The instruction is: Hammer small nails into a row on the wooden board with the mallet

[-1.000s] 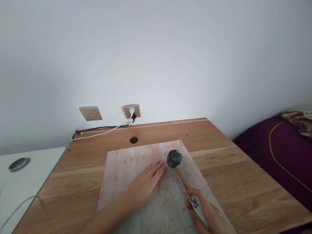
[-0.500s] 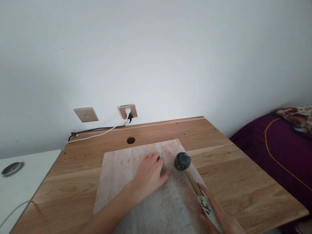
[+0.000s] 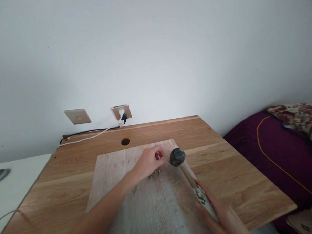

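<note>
A pale wooden board (image 3: pixel 117 187) lies on the oak desk (image 3: pixel 241 182). My left hand (image 3: pixel 147 162) is raised just above the board, fingers curled in a pinch near its far edge; what it pinches is too small to name. A small heap of nails (image 3: pixel 153 175) lies on the board under that hand. My right hand (image 3: pixel 222 219) grips the wooden handle of a hammer (image 3: pixel 185 172). Its dark round head (image 3: pixel 177 156) hangs just right of my left fingertips.
The desk has a round cable hole (image 3: pixel 125 141) near the wall. Two wall plates (image 3: pixel 77 116) sit behind it, with plugs and cables (image 3: pixel 89 136) running left. A white cabinet (image 3: pixel 8 178) stands at left, a purple bed (image 3: pixel 276 153) at right.
My left hand has lifted from lying flat on the board and closed into a pinch, uncovering the nails. The hammer head swung right, then back toward the fingertips. The view has drifted.
</note>
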The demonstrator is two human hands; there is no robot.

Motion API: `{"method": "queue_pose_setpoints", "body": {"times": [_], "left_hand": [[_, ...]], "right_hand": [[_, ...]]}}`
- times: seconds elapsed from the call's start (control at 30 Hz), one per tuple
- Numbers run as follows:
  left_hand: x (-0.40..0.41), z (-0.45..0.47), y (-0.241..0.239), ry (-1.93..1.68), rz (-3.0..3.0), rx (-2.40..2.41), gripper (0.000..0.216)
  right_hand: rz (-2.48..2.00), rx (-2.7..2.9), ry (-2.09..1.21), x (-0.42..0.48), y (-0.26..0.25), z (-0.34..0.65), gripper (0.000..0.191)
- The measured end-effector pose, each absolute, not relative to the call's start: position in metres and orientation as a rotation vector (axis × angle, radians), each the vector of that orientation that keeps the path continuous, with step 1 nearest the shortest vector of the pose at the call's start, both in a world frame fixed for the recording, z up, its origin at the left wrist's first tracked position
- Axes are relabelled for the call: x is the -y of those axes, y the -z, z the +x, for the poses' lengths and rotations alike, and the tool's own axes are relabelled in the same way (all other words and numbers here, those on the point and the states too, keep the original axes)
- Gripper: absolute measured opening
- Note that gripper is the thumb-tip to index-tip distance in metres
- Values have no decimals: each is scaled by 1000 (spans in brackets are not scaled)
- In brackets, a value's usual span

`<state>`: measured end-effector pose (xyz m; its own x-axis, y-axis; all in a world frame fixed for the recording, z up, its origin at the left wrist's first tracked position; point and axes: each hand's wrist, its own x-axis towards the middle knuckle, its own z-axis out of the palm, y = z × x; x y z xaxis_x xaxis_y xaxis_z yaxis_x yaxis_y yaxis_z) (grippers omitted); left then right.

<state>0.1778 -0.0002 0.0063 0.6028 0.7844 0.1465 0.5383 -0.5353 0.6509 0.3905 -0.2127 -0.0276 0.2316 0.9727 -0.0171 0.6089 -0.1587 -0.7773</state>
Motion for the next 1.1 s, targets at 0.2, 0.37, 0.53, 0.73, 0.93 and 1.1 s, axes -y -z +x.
{"method": "queue_pose_setpoints", "body": {"times": [0.2, 0.37, 0.53, 0.73, 0.93, 1.1], "left_hand": [[-24, 190, 3, -698, 2214, -926, 17], [-26, 197, 18, -762, 2244, -914, 17], [-26, 196, 23, -778, 2280, -903, 19], [-25, 193, 20, -755, 2316, -866, 19], [-27, 194, 20, -765, 2277, -877, 12], [-27, 195, 22, -773, 2193, -891, 29]], "right_hand": [[-1834, 1497, -793, 206, 32, 399, 63], [-1877, 1401, -782, 209, 25, 398, 61], [-1896, 1434, -850, 209, 14, 399, 64], [-1884, 1423, -832, 207, 18, 400, 64], [-1994, 1436, -906, 200, 14, 409, 59], [-1963, 1485, -894, 181, -3, 401, 61]]}}
